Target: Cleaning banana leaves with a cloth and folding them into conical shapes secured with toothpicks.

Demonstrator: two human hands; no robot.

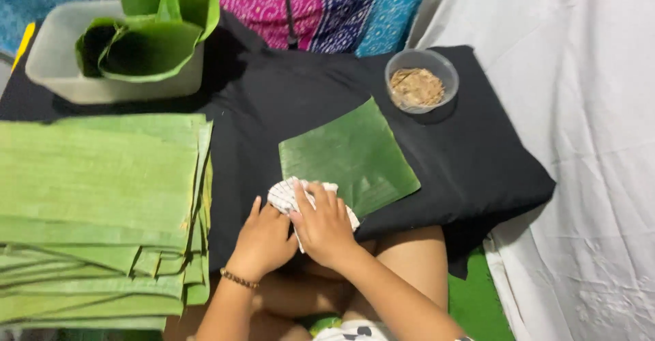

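both hands, left hand [263,242] and right hand [324,225], press a white checked cloth [283,194] onto the near corner of one square green banana leaf [351,153] on the black-draped surface [273,95]; wiping appears barely begun. large stack of cut green leaves [95,204] waits left.

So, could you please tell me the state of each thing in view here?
Square green banana leaf piece: flat, single, on black cloth.
White checked cloth: bunched under both hands.
Clear round plastic bowl: partly filled with brown crumbs.
Pale rectangular tub: holds rolled leaves.
Cut leaf stack: piled flat.
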